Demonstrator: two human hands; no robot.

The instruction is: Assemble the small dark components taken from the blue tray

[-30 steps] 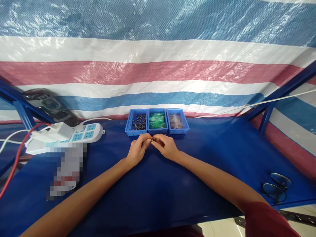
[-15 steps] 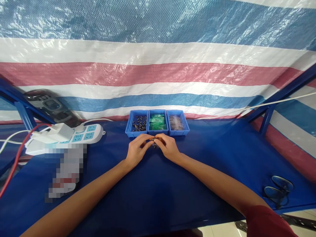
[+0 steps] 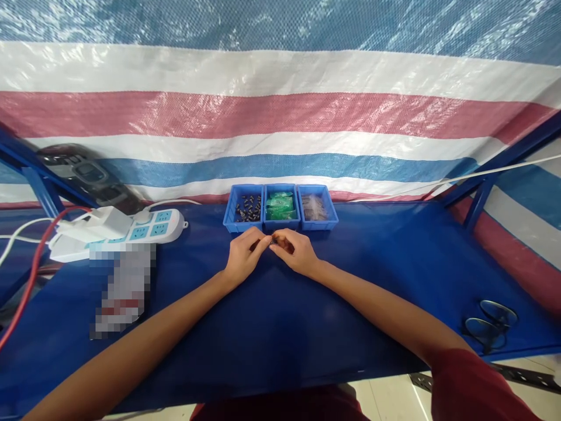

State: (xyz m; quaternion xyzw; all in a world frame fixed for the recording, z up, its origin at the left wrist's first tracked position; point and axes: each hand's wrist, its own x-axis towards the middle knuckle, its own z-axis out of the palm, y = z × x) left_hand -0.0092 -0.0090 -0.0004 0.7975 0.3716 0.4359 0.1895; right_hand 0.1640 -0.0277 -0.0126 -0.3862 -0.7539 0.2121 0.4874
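Both bare hands meet close over the blue table (image 3: 280,327), well in from its front edge: the left hand (image 3: 245,254) and the right hand (image 3: 295,251) each pinch narrowly, thumb to finger, on a small dark part (image 3: 272,240) caught between their tips. The fingers hide most of it, so its exact shape cannot be told. The likeliest mishap is a slip: so little of the part is gripped, and the pinch is so fine, that uneven pressure could flick it out onto the table or into a bin. Just behind the fingers, near the back edge, stand the left bin (image 3: 232,226) of loose dark fittings (image 3: 249,209), the middle bin (image 3: 283,224) of green packets (image 3: 280,204) and the right bin (image 3: 321,225) with a clear bag (image 3: 314,207); a dropped piece could get lost among those fittings, and a knuckle pushed forward could nudge a bin. Farther out, the left forearm could brush the blurred-out item (image 3: 125,286) by the power strip (image 3: 170,227) if the elbow swings outward. The eyeglasses (image 3: 484,333) lie near the front right corner, where a careless right elbow might knock them over the edge.
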